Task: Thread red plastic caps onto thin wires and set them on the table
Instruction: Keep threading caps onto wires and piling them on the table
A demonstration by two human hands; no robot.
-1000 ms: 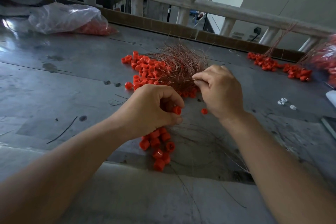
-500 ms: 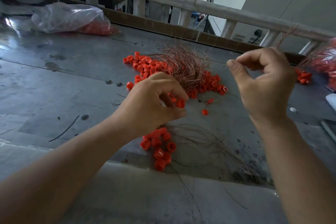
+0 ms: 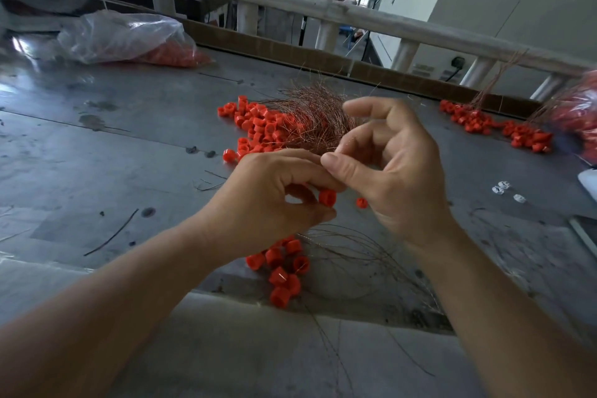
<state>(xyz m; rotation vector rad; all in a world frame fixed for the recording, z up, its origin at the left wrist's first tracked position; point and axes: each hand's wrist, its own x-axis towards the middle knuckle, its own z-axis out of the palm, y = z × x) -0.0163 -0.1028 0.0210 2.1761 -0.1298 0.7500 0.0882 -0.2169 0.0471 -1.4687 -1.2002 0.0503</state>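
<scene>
Red cap pinched in my left hand, just above the tabletop. Right hand pinches a thin wire, barely visible, just over the cap. Step looks like threading. Next: align the wire tip with the cap's bore, push through, then lay it by the strung caps.

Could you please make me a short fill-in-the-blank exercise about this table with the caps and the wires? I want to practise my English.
1. The left hand holds one ____ cap in its grip.
2. The right hand pinches a thin ____ just above that cap.
3. The clear plastic bag lies at the far ____ of the table.
4. The small loose pieces to the right of the hands are ____.

Missing words: red; wire; left; white.
</scene>
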